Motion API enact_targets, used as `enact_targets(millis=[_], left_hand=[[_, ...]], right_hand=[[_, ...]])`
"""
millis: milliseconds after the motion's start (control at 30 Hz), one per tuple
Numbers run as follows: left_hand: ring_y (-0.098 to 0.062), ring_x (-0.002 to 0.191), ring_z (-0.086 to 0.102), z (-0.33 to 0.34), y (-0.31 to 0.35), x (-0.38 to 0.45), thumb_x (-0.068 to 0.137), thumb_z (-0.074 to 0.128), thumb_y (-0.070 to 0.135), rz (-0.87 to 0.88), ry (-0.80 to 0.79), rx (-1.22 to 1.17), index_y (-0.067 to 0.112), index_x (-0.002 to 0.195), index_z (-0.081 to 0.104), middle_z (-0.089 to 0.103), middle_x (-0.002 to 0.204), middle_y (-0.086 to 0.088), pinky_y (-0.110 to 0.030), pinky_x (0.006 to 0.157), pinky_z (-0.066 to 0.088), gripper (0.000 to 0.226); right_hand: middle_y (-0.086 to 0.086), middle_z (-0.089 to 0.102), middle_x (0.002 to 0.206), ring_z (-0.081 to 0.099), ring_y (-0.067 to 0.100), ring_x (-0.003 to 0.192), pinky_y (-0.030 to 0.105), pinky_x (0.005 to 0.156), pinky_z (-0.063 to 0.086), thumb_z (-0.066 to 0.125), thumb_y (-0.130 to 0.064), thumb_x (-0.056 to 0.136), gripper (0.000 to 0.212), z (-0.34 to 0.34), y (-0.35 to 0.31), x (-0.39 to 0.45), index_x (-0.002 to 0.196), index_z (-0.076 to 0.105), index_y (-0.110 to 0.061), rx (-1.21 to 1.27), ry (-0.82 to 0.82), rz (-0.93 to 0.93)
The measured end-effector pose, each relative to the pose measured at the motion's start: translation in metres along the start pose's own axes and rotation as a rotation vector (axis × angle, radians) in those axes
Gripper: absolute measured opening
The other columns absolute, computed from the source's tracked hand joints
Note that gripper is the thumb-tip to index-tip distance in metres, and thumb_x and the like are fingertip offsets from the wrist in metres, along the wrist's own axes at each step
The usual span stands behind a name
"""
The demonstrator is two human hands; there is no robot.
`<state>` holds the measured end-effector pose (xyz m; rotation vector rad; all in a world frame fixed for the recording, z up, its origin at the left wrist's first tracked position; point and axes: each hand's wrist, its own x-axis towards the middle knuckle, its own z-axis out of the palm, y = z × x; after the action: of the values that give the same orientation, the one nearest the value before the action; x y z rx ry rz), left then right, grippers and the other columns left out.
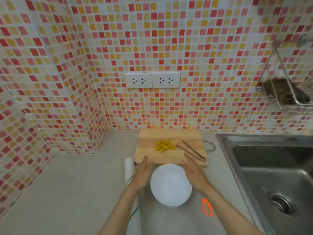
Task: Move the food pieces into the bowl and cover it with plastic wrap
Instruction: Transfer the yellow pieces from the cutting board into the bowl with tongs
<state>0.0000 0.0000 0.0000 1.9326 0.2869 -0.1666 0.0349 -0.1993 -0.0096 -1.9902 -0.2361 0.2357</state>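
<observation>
White bowl [171,184] near on counter, left hand [143,173] and right hand [194,173] flat, released, flanking it, yellow food pieces [164,146] on cutting board [171,133] beyond, tongs [192,150] right, plastic wrap roll [129,168] left.

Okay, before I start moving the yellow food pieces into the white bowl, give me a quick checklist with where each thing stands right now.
1. White bowl upright and empty: ok.
2. Yellow food pieces gathered on the cutting board: ok.
3. Tongs within reach on the board: ok, beside the right hand.
4. Both hands free: ok, left hand and right hand open, flanking the bowl.
5. Plastic wrap roll ready: ok, left of the bowl.
6. Wrap already cut to size: cannot tell.
</observation>
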Motion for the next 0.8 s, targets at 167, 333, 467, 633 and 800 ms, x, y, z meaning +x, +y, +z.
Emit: enact_targets(millis=[167,333,467,633,800], left_hand=[[-0.016,0.131,0.044,0.040,-0.031,-0.018,0.098,0.034,0.039,-0.065,0.112,-0.295,0.022,0.135,0.046,0.047,0.142,0.002,-0.032,0.110,0.034,0.042],[-0.017,0.105,0.058,0.048,-0.032,-0.019,0.098,0.040,0.019,-0.072,0.295,-0.550,0.024,0.109,0.059,0.064,0.115,0.000,-0.027,0.086,0.043,0.023],[-0.015,0.102,0.059,0.047,-0.029,-0.011,0.098,0.037,0.016,-0.083,0.329,-0.632,0.020,0.110,0.062,0.065,0.112,-0.001,-0.029,0.082,0.045,0.027],[-0.012,0.099,0.060,0.045,-0.027,0.001,0.098,0.037,0.015,-0.105,0.337,-0.641,0.020,0.109,0.062,0.065,0.110,0.000,-0.026,0.077,0.047,0.028],[-0.020,0.110,0.058,0.043,-0.027,0.013,0.098,0.039,0.019,-0.133,0.302,-0.660,0.027,0.111,0.062,0.065,0.117,0.002,-0.040,0.096,0.047,0.028]], right_hand=[[-0.001,0.049,0.141,0.042,0.013,0.130,0.034,0.112,0.030,0.035,-0.030,0.098,0.039,0.025,0.020,-0.021,0.135,0.046,-0.019,0.239,0.104,0.105],[-0.009,0.052,0.134,0.046,0.007,0.124,0.022,0.100,0.032,0.035,-0.034,0.098,0.039,0.035,0.025,-0.018,0.133,0.048,-0.023,0.221,0.117,0.065],[-0.022,0.066,0.106,0.057,0.011,0.113,0.003,0.085,0.040,0.040,-0.028,0.097,0.025,0.013,0.021,0.006,0.105,0.064,-0.032,0.109,0.104,-0.014],[0.024,0.049,0.127,0.044,0.040,0.118,0.043,0.096,0.036,0.058,-0.025,0.088,0.053,-0.036,0.034,0.074,0.132,0.042,-0.001,-0.642,0.317,0.032],[0.021,0.052,0.114,0.045,0.037,0.110,0.037,0.091,0.037,0.061,-0.020,0.086,0.040,-0.042,0.048,0.101,0.122,0.056,-0.004,-0.680,0.172,0.089]])
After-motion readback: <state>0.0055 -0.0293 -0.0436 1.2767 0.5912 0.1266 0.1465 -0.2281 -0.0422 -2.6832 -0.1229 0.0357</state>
